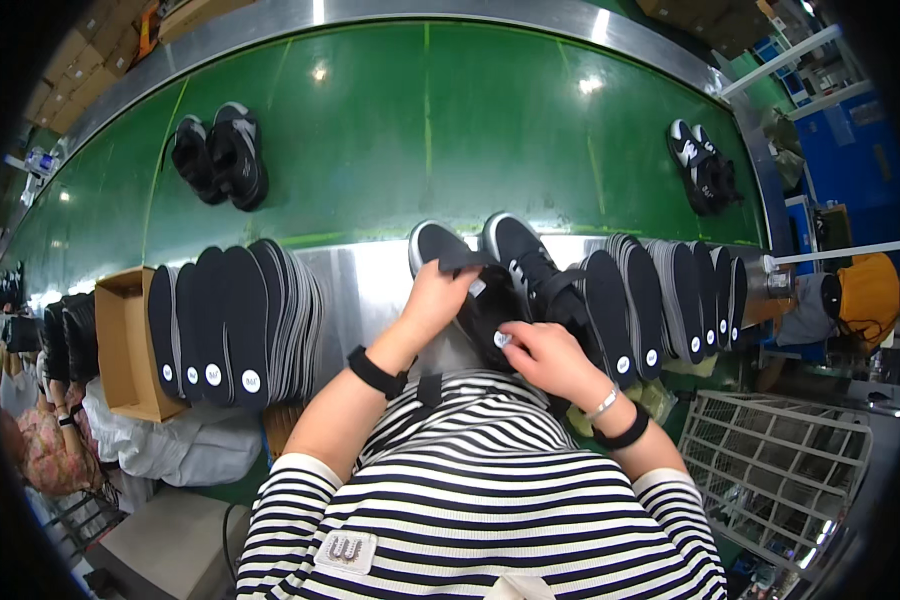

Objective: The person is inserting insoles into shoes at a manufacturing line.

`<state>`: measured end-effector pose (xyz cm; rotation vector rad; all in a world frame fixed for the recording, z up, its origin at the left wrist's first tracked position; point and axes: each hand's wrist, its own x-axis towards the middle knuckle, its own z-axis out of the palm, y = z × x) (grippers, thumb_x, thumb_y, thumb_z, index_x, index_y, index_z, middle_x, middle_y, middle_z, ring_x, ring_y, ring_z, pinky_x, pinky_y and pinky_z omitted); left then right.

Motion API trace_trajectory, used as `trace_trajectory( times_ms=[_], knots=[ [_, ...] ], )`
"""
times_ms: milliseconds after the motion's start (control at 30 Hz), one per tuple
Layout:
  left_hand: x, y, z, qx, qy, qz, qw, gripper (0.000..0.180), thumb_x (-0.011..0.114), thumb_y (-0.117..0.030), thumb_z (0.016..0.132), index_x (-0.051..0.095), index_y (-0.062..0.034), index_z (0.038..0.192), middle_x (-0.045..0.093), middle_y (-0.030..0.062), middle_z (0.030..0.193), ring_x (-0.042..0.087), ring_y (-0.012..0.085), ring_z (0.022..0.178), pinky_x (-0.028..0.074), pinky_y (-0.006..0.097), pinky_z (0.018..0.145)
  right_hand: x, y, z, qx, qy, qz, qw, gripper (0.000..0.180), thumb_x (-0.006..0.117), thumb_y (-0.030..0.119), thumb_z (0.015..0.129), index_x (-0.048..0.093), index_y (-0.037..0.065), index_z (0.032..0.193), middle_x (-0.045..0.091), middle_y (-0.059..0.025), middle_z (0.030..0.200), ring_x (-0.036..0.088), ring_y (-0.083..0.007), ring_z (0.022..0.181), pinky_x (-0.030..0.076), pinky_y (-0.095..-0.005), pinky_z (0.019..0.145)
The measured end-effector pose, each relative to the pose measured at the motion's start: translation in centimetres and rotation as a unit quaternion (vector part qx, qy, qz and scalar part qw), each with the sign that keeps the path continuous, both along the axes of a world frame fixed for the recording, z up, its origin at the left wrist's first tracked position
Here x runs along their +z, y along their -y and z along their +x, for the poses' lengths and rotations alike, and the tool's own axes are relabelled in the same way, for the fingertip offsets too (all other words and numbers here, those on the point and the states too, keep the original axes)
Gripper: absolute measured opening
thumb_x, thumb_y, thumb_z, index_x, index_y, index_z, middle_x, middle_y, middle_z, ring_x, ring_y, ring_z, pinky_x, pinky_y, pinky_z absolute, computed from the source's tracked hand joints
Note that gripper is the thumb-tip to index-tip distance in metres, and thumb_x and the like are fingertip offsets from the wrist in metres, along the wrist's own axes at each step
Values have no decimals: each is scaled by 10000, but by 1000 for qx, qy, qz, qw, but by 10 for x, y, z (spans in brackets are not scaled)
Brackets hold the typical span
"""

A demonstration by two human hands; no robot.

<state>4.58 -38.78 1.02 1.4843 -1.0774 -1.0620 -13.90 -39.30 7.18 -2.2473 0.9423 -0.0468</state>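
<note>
Two black sneakers with pale toe edges lie side by side in front of me, toes pointing away. My left hand (pixel 442 298) grips the tongue of the left sneaker (pixel 433 240) and holds its opening wide. Inside that opening is a black insole (pixel 480 318) with a round white label at the heel. The fingertips of my right hand (pixel 550 358) pinch the insole's heel end by the label. The front of the insole is hidden in the shoe. Just to the right, the other sneaker (pixel 530 258) sits with its straps and laces across the top, touched by neither hand.
Stacks of black insoles (pixel 235 320) stand left, beside an open cardboard box (pixel 130 345); more insole stacks (pixel 660 300) stand right. On the green conveyor belt (pixel 370 120) are a black pair of shoes (pixel 220 160) and another pair (pixel 702 170). A wire cart (pixel 770 470) is at lower right.
</note>
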Motion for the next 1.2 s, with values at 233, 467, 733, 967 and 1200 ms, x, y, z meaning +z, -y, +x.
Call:
trace_trajectory(
  times_ms=[233,467,733,967,1200],
  knots=[
    [0,13,2,-39,73,-38,996,183,554,-150,772,597,-11,883,600,164,778,574,304,732,440,333,642,2,0,-64,-34,-132,-154,979,120,570,193,692,592,85,740,573,-67,665,548,-245,717,392,-395,632],
    [20,0,8,-97,162,7,982,251,576,-75,706,578,-29,952,605,131,874,575,246,827,442,310,744,-18,-8,-51,1,-188,-117,975,112,498,141,683,566,57,713,584,-102,671,566,-249,724,366,-420,680],
    [34,-3,-3,-42,333,-31,941,212,522,-48,716,516,17,918,564,202,776,536,376,754,436,428,673,-27,-1,-23,-4,-263,81,961,290,452,251,780,482,10,940,603,-182,828,579,-324,814,349,-501,738],
    [49,-41,-45,-127,387,-142,902,369,602,-176,723,496,-21,1040,579,105,684,562,287,623,458,364,524,-26,17,-19,65,-303,137,941,439,454,296,770,451,-39,1054,575,-210,969,562,-326,902,415,-435,775],
    [33,1,-57,-265,304,160,901,925,586,-491,667,111,-33,1315,586,246,834,592,356,754,479,403,658,-30,9,-17,60,-277,129,950,444,467,371,751,565,-2,970,603,-185,898,578,-322,857,403,-466,770]
  ],
)
